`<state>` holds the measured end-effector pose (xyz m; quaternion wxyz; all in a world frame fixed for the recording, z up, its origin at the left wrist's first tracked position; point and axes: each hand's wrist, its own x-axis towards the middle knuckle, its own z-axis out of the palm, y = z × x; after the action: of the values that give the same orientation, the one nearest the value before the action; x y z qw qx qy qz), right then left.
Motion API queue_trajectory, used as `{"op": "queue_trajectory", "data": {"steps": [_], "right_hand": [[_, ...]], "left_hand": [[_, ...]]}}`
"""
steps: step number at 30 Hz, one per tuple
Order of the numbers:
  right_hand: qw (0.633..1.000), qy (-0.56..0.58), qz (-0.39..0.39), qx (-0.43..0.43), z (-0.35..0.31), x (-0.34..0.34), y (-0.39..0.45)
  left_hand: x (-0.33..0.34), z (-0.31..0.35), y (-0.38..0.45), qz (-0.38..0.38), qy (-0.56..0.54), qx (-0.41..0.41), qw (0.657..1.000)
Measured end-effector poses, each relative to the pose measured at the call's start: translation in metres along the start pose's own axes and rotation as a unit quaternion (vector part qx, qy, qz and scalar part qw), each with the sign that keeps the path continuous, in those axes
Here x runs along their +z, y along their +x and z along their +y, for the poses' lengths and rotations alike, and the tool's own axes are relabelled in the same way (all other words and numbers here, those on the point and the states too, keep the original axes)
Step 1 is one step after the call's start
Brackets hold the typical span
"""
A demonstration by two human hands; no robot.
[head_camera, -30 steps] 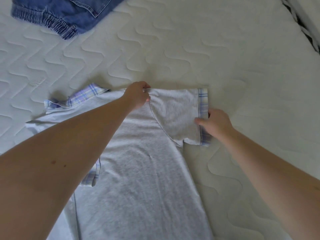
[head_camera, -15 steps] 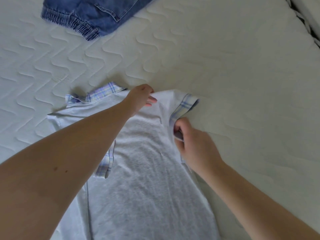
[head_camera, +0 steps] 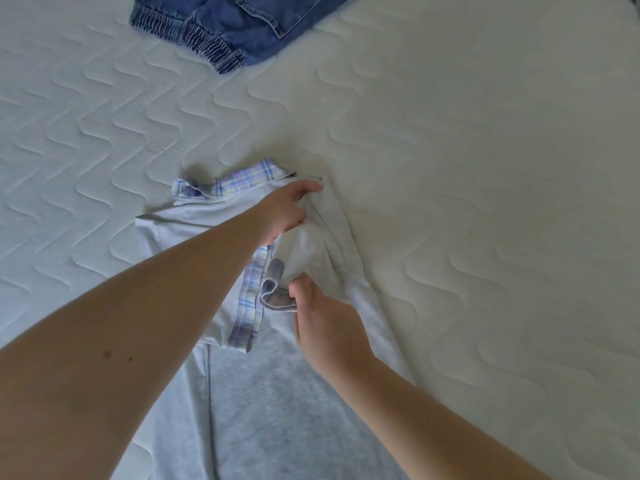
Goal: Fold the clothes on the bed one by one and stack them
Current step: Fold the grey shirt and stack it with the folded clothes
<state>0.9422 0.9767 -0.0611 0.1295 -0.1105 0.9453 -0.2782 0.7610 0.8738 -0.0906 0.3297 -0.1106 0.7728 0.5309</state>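
The left hand (head_camera: 287,211) reaches forward over the grey shirt (head_camera: 277,410) and grips the cloth at the shirt's far right shoulder, fingers curled into a bunched fold beside the plaid collar (head_camera: 235,181). The right hand (head_camera: 325,323) sits nearer the person, thumb and fingers pinching the plaid cuff (head_camera: 273,296) of the right sleeve, which is turned in over the chest and curls up at the hand. Both hands lie on the shirt's right half, close together, the left farther away than the right. The shirt lies flat on the bed (head_camera: 485,168), near the middle of the visible mattress and running off the near edge of the view under the forearms. Its long axis runs from the person away toward the far side, collar end pointing away, hem end toward the person. A second plaid cuff (head_camera: 247,313), on the left sleeve, lies folded onto the chest just left of the right hand. Two garments show: this one shirt and one pair of blue jeans (head_camera: 235,26), well apart at the far edge of the view, its gathered waistband facing the shirt.
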Motion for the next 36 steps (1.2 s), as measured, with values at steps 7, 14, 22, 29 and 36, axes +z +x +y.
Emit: {"op": "queue_trajectory", "data": {"steps": [7, 14, 22, 29, 36], "right_hand": [[1.0, -0.021, -0.021, 0.01, 0.002, 0.029, 0.006], [0.987, -0.111, -0.046, 0.104, 0.001, 0.025, 0.0], [0.996, -0.009, 0.018, 0.087, 0.018, 0.036, 0.01], [0.998, -0.03, 0.045, 0.022, 0.043, 0.033, -0.039], [0.976, -0.157, 0.059, 0.142, 0.069, 0.048, -0.122]], "left_hand": [[0.001, -0.008, 0.013, 0.014, 0.022, 0.022, 0.999], [0.015, 0.009, 0.041, 0.087, 0.173, 0.096, 0.976], [0.034, 0.007, 0.047, 0.1, 0.258, 0.156, 0.948], [0.038, -0.015, -0.028, 0.267, 0.191, 0.276, 0.903], [0.1, -0.091, -0.143, 0.302, 0.033, 0.089, 0.949]]}}
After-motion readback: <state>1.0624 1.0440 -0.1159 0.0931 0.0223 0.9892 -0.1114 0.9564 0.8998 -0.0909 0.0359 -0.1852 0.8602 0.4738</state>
